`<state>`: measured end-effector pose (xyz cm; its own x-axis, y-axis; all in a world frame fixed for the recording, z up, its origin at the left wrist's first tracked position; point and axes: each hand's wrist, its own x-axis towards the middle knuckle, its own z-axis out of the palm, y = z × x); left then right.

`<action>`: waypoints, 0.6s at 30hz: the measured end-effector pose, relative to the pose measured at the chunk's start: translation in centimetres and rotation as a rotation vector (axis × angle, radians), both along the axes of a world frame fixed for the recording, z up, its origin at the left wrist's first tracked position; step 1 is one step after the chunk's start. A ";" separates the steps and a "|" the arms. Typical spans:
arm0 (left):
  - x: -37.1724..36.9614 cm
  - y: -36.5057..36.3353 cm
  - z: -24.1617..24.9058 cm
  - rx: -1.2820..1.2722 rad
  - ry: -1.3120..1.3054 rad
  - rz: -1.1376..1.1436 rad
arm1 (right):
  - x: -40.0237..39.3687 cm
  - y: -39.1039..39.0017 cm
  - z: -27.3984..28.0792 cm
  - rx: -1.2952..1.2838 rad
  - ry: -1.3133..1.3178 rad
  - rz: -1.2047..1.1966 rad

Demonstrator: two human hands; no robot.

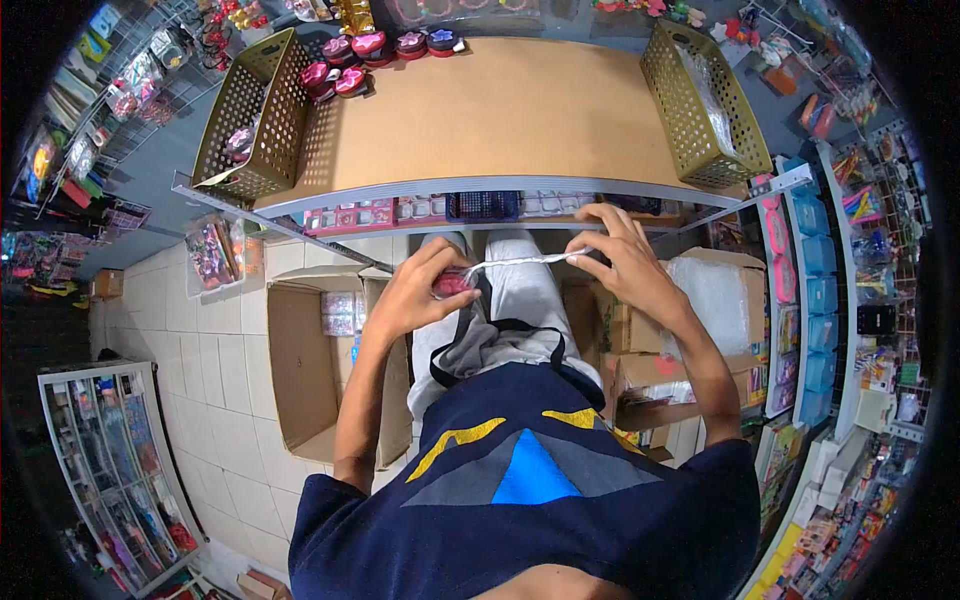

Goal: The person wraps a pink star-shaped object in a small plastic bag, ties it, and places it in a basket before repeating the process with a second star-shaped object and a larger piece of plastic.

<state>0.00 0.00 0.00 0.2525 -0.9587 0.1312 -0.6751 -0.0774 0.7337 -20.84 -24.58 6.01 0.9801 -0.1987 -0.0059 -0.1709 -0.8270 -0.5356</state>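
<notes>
My left hand (415, 290) is closed around a small red-and-dark round item (452, 284), partly hidden by the fingers. It resembles the flower-topped round items (370, 48) in pink, red and black at the back left of the shelf. From it a thin, twisted white plastic strip (525, 261) stretches across to my right hand (630, 262). There the thumb and a fingertip pinch the strip's end while the other fingers curl above. Both hands are just in front of the shelf's near edge, above my lap. A grey pouch with black straps (480, 345) lies on my lap.
The brown shelf (520, 120) has an olive perforated basket (225, 150) at its left end and another basket (735, 155) at its right. Open cardboard boxes stand on the floor, one at left (310, 400), one at right (650, 375). Racks of packaged goods line both sides.
</notes>
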 end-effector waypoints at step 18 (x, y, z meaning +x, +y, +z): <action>-0.2 -0.2 -1.9 -0.026 0.107 -0.058 | 1.0 1.1 -0.2 0.055 0.203 0.169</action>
